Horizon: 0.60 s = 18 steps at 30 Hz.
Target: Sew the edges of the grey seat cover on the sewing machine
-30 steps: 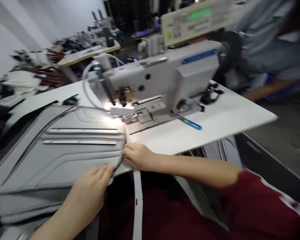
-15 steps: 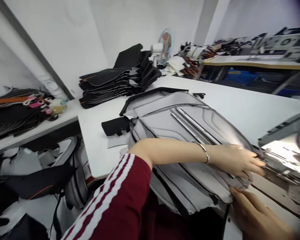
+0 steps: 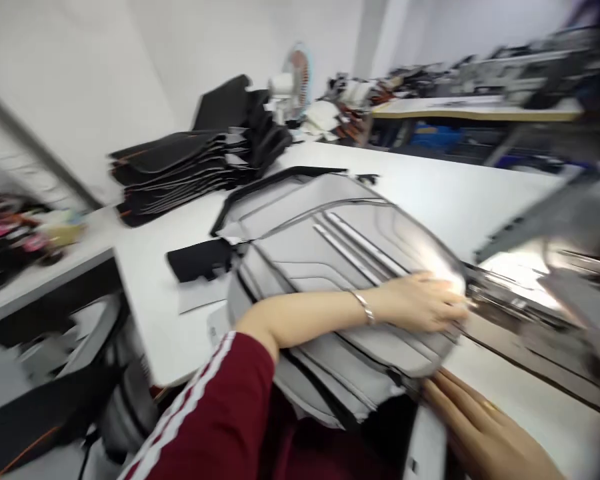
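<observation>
A grey backpack [image 3: 305, 267], with black edging and two pale strips across its front panel, lies on the white table and hangs over its near edge. My left hand [image 3: 423, 301], with a silver bracelet at the wrist, rests on the bag's right end, its fingers stretched over the panel. Lower down, my right hand [image 3: 480, 420] has its fingers extended, with the tips against the bag's lower right edge; its thumb is hidden. Just beyond the bag's right end is a blurred sewing machine [image 3: 525, 300] with a shiny metal plate.
Stacked black fabric panels [image 3: 180, 167] stand at the back left of the white table [image 3: 145, 293]. A black piece [image 3: 200, 259] lies left of the bag. Behind are a fan [image 3: 297, 77] and another worktable [image 3: 475, 110]. Grey and black pieces [image 3: 40, 387] fill the lower left.
The view has shifted right, so the table and bag appear further left. My left hand has drawn back from the machine plate onto the panel; my right hand's thumb no longer shows on the bag.
</observation>
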{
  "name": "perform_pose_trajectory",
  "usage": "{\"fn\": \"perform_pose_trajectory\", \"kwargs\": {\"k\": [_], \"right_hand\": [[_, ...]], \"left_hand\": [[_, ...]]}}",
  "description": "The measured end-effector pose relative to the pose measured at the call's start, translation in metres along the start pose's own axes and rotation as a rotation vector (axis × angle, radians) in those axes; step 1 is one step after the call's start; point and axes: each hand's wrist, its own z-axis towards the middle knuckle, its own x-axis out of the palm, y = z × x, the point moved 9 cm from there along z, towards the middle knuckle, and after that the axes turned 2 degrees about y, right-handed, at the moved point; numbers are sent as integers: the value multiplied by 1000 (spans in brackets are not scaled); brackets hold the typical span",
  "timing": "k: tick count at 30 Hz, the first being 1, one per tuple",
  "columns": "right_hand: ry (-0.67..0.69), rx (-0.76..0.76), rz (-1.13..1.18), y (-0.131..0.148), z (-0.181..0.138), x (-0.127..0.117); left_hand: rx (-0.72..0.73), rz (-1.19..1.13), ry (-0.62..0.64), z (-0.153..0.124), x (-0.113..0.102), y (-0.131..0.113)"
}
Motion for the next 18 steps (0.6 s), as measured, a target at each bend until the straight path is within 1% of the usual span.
{"fn": "perform_pose_trajectory", "kwargs": {"k": [2,3,5,6,8,9,12,18], "right_hand": [[75,-35,-86,8,18,-4],[124,-36,-87,7,27,-3],[166,-42,-64,-3,42,-2],[166,-63,-55,-8,45,-1],[94,-107,-59,-18,47,-4],[55,-120,-69,-22,45,-5],[4,-130,-76,-29,38,-3],[72,-62,-6,-34,37,0]], "left_hand": [[72,-22,-172,5,-11,0],[117,-40,-252,14,-16,1],[217,-88,-393,41,-25,2],[270,-115,-453,55,-29,0],[346,-169,-550,78,-35,-4],[361,-191,-583,86,-37,-5],[352,-234,-611,94,-36,-3],[346,-224,-581,94,-31,3]]}}
